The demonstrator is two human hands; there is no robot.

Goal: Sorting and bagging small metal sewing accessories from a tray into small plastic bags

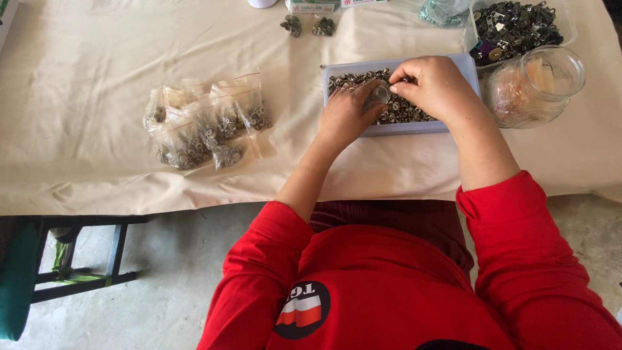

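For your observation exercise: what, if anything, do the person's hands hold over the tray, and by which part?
The left hand holds a small clear bag by its lower part, above the tray of metal snaps. The right hand's fingers pinch near the bag's top.

cream cloth-covered worktop (97, 58). heap of filled clear bags with red seals (201, 123) left of centre. two small clusters of metal fasteners (308, 26) near the far edge. clear glass jar (534, 84) lying at far right, beside a clear tub of dark metal clasps (512, 29). dark stool frame (78, 259) on grey concrete floor (162, 285) below.
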